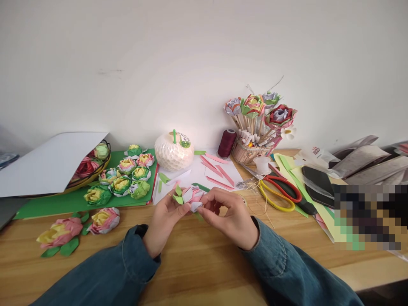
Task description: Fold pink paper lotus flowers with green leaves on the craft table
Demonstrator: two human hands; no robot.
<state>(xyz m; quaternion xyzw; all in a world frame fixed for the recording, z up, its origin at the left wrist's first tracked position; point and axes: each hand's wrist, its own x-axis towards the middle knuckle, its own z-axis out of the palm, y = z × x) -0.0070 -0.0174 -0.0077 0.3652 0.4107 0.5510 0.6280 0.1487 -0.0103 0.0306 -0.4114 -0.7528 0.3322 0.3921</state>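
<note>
Pink-white paper flower [192,197] held just above wooden table [197,263], green leaf tips pointing left, long axis roughly level. Left hand [165,221] fingers pinch its left side; right hand [231,216] fingertips pinch right side, wrists angled inward.

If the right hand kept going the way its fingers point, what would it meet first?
The right hand points left at the paper flower it already pinches; beyond that, the left hand.

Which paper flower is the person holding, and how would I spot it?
Start at the wooden table, then find the two hands meeting in the middle. Between the left hand and right hand sits a small pink-and-white paper flower with green leaf tips. It is the only flower held off the table.
</note>
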